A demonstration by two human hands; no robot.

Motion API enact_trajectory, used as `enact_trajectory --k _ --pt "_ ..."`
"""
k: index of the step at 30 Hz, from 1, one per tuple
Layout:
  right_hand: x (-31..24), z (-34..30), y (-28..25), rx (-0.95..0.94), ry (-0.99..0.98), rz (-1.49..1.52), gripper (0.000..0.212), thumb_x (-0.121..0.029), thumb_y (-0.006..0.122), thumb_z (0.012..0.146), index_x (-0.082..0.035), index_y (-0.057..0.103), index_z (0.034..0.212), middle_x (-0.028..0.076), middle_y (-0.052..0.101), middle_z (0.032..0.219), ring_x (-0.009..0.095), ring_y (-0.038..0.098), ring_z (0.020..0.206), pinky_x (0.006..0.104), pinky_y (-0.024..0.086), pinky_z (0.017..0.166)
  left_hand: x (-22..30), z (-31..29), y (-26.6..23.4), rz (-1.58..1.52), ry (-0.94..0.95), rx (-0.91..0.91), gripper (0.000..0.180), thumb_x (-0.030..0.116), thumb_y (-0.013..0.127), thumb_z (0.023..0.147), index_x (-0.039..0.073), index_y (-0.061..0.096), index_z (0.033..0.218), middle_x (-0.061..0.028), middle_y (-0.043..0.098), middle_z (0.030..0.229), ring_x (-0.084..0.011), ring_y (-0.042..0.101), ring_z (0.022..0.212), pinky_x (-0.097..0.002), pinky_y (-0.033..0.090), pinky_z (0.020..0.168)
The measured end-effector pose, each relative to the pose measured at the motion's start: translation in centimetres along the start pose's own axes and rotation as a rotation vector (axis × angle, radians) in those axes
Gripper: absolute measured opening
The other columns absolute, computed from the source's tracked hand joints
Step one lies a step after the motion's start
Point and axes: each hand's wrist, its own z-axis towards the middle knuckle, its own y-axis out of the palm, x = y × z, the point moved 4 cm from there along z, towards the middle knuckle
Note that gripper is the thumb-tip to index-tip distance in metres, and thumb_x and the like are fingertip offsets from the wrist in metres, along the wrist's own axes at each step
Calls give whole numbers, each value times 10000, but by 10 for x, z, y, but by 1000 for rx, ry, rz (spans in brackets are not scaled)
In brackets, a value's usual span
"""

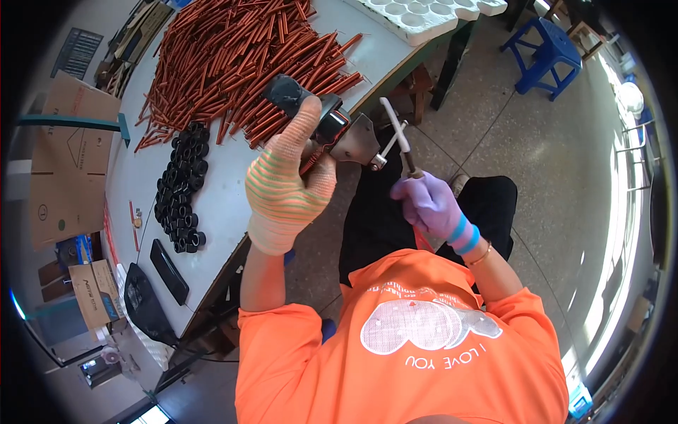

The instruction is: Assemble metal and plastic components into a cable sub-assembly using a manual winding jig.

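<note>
My left hand (286, 187), in a cream glove with orange and green stripes, closes around a black and grey metal device (357, 141) at the table's near right edge. Its thumb lies along the black part, and a bit of copper-coloured coil (311, 161) shows between thumb and fingers. My right hand (431, 205), in a purple glove, is closed around the lower end of a slim rod with a white sleeve (395, 126). The rod rises beside the device's thin metal crossbar; whether they are joined I cannot tell.
A large heap of copper-coloured coiled rods (233, 63) covers the table's far part. Several black rings (180, 187) cluster left of my left hand, near a black phone (169, 272). A white tray with round hollows (417, 18) sits far right; a blue stool (547, 56) stands on the floor.
</note>
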Motion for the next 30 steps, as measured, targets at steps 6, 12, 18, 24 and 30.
enact_trajectory --k 6,12,18,24,30 --pt "12 3 12 -77 174 -57 340 -258 414 997 -2 632 947 27 517 534 92 364 373 217 284 385 -18 -17 30 -129 26 247 649 -48 647 702 107 601 1331 -44 720 960 -146 617 680 -247 480 604" --pt "1 -30 8 -227 468 76 449 -351 389 1030 22 632 972 33 498 496 92 360 355 216 287 365 0 2 -8 279 366 171 540 76 750 710 41 626 1235 -34 704 869 -225 621 627 -317 498 632" --pt "34 -31 41 -728 552 609 527 -414 369 1048 34 637 971 42 508 499 91 349 343 219 292 350 42 12 -30 602 491 13 376 18 740 733 33 683 1104 -72 705 895 -195 643 723 -291 509 692" --pt "32 -10 48 -970 599 1031 544 -416 365 1056 38 643 942 39 496 495 95 337 334 225 311 352 37 9 -40 438 145 -245 374 139 760 755 55 682 1111 -34 697 911 -218 633 744 -299 492 702" --pt "9 -32 13 -553 547 190 421 -308 382 1038 -6 636 892 32 484 497 112 358 367 243 332 394 38 6 -46 334 87 -182 307 187 714 819 64 694 1099 -60 696 907 -236 638 790 -302 495 758"
